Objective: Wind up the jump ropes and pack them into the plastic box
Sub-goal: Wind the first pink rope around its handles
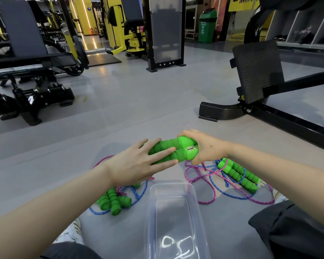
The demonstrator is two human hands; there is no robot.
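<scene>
While the right hand (pixel 208 148) wraps its curled fingers and thumb round the smooth, rounded plastic caps of a pair of green handles (pixel 168 148), the left hand (pixel 137 165) lies flat over their other end, fingers straight and slightly spread, the fingertips resting on the ribbed foam. The two handles lie side by side, running from the right palm toward the left fingers; a small pale window shows on one cap just beside the right thumb.

Below the left fingertips and nearer the person stands the plastic box (pixel 168 184), clear, rectangular, round-cornered and glossy, with nothing visible inside. Under the left wrist lies a bundle of ridged green foam handles (pixel 113 201) tangled in braided blue cord (pixel 141 191). Below the right fingers a braided pink cord (pixel 186 173) hangs and loops loosely over the smooth grey floor (pixel 138 101), and just past the right wrist lies another bundle of green handles (pixel 239 175). Well beyond the knuckles stands a black textured footplate (pixel 256 71).
</scene>
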